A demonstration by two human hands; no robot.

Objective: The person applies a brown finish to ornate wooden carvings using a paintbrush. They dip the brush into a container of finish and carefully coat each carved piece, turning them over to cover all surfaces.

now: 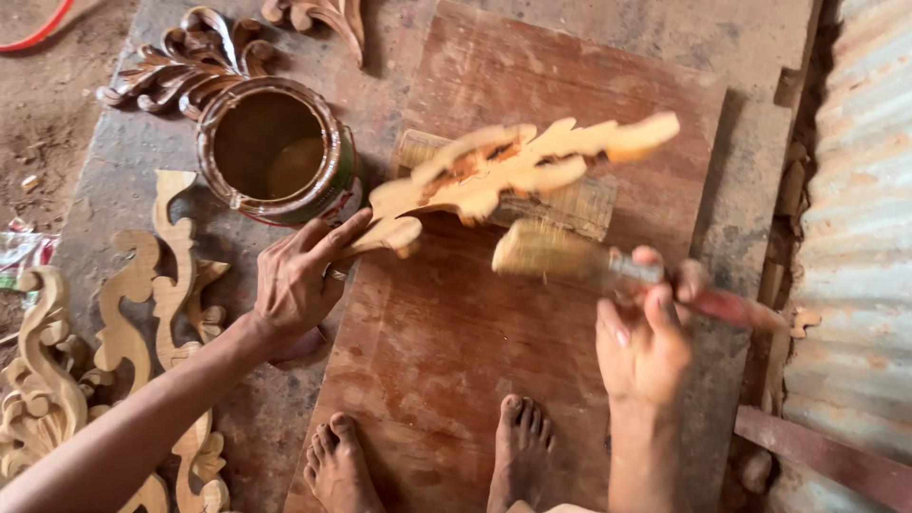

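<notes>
Head view: my left hand (299, 280) is pinching the carved leaf's (518, 163) stem, its length running rightward; my right hand (646, 342) is gripping a brush (570, 256) just below.

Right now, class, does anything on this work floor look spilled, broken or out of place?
Nothing stands out. The left hand holds the pale carved wooden leaf ornament above the reddish board; the right hand holds a red-handled brush. The open varnish tin stands upright.

One brush (570, 255), one tin (275, 152), two hands (299, 280).

Pale bare-wood carving (513, 166), glossy-stained board (456, 323)
</notes>
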